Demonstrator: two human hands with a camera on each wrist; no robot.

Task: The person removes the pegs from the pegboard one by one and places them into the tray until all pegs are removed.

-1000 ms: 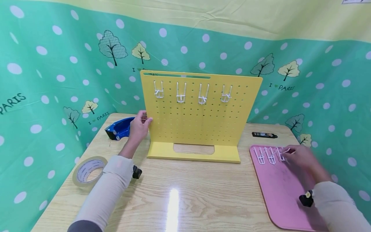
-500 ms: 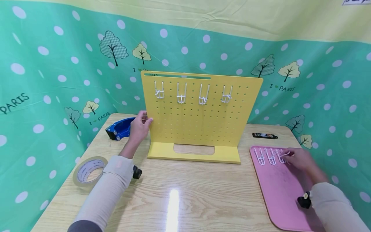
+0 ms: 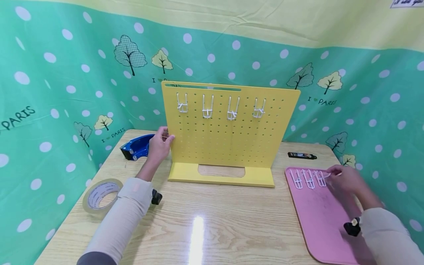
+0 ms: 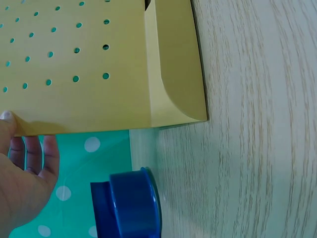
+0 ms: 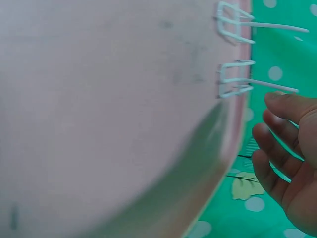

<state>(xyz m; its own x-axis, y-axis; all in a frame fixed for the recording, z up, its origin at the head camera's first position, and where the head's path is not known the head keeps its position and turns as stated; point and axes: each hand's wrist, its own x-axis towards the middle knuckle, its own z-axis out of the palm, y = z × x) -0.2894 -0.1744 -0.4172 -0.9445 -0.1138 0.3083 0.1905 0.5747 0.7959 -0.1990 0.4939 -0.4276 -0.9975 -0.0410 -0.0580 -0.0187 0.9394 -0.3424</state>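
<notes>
My left hand (image 3: 159, 147) grips the left edge of an upright yellow pegboard (image 3: 220, 143); its thumb lies on the front face, with fingers behind the edge. Several white wire hooks (image 3: 207, 110) hang in a row near the board's top. Over the far right part of a pink tray (image 3: 322, 228) is my right hand (image 3: 347, 179), fingers loosely bent and apart. It is beside the rightmost of three white wire hooks (image 3: 321, 180) lying on that tray. In the right wrist view this hook's prong (image 5: 272, 86) passes just above a fingertip; whether they touch I cannot tell.
A blue tape dispenser (image 3: 137, 146) stands behind my left hand. A roll of clear tape (image 3: 96, 198) lies by my left forearm. Behind the tray is a black marker-like tube (image 3: 302, 155). A green patterned curtain (image 3: 232, 55) backs the wooden table (image 3: 232, 217).
My right hand has drawn slightly right, away from the rightmost hook on the tray, which now shows more fully. My left hand and the pegboard stay in place.
</notes>
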